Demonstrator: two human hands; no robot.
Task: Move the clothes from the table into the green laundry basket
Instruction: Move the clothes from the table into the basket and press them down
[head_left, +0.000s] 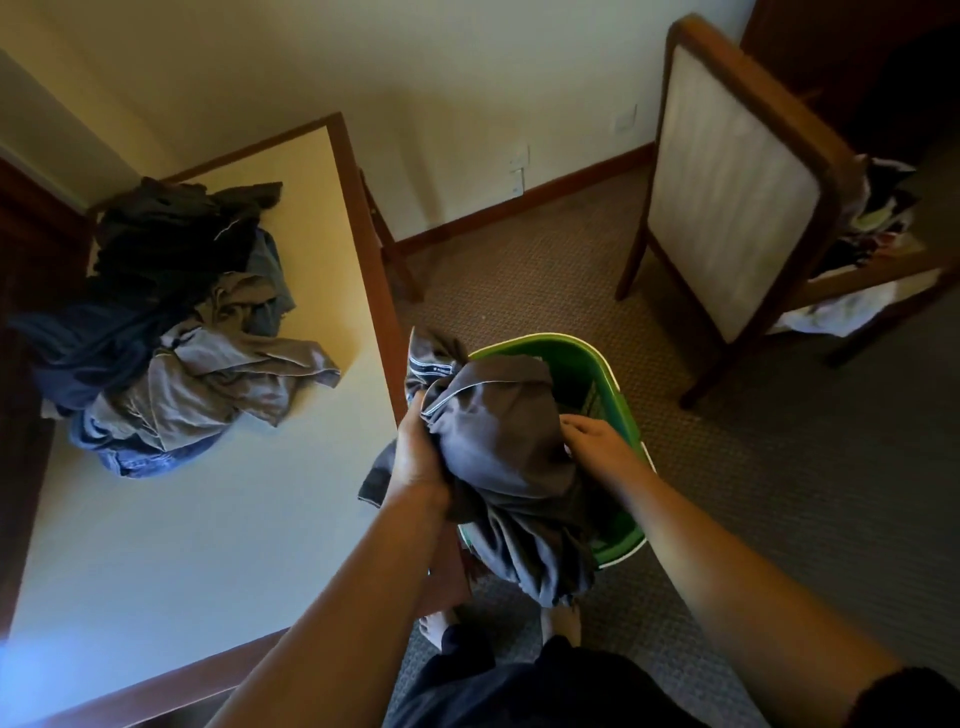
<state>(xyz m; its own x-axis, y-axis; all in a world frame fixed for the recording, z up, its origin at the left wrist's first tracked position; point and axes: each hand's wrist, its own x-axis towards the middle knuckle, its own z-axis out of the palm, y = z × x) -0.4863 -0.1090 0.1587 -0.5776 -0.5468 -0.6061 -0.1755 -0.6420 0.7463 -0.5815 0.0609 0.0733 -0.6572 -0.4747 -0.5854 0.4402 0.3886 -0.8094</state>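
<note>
The grey garment (493, 457) is bunched and held above the near rim of the green laundry basket (602, 366). Its lower folds hang over the basket's front edge, partly outside it. The left hand (418, 457) grips the left side of the bundle with its fingers curled round the cloth. The right hand (597, 441) holds the right side, its fingers (574, 423) bent and pinching a fold from above. The basket stands on the carpet (519, 291), just beside the counter (208, 519).

Procedure for the step in hand:
- Centre the bundle over the basket opening before release.
- Gather the hanging tail inward so that it clears the rim.
- Lower the bundle, then let go with both hands together. Otherwise the tail is likely to drape over the edge.

A pile of clothes (171, 332) lies at the far end of the counter, well apart from the basket. Judged from this, most of the task is not yet done.

Labelling: a dark band (431, 370) at the top of the garment carries small pale print, too small to read. No other writing is legible.
</note>
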